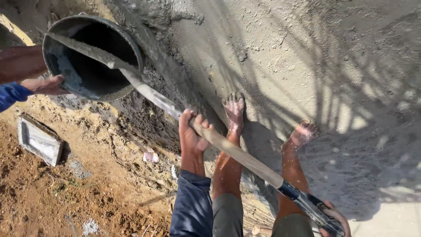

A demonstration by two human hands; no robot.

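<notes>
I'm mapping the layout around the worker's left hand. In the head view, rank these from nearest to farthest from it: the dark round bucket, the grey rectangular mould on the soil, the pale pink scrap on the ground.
From the left hand, gripping the shovel's wooden handle:
1. Pale pink scrap, just to its left on the ground.
2. Dark round bucket, up-left, where the shovel blade rests.
3. Grey rectangular mould, far left on the reddish soil.

Wooden shovel handle [237, 151] — rough, wet grey cement [272, 52]

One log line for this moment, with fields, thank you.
left hand: grips shovel handle | right hand: grips handle end | shovel blade: inside bucket | other person's hand: on bucket rim
</notes>
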